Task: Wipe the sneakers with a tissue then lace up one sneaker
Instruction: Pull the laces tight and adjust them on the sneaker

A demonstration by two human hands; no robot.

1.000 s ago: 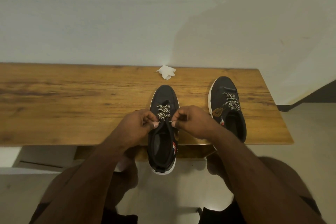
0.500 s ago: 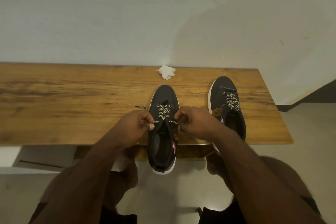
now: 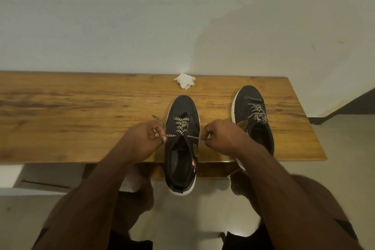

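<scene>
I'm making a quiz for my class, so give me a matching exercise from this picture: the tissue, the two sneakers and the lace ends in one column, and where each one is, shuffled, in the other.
Column one:
1. tissue
2. middle sneaker
3. right-hand sneaker
4. lace ends

Column two:
A. heel hanging past the table's near edge
B. pinched in the left hand and right hand
C. crumpled by the wall
D. near the table's right end, untouched

Pairs: 1-C, 2-A, 3-D, 4-B
</scene>
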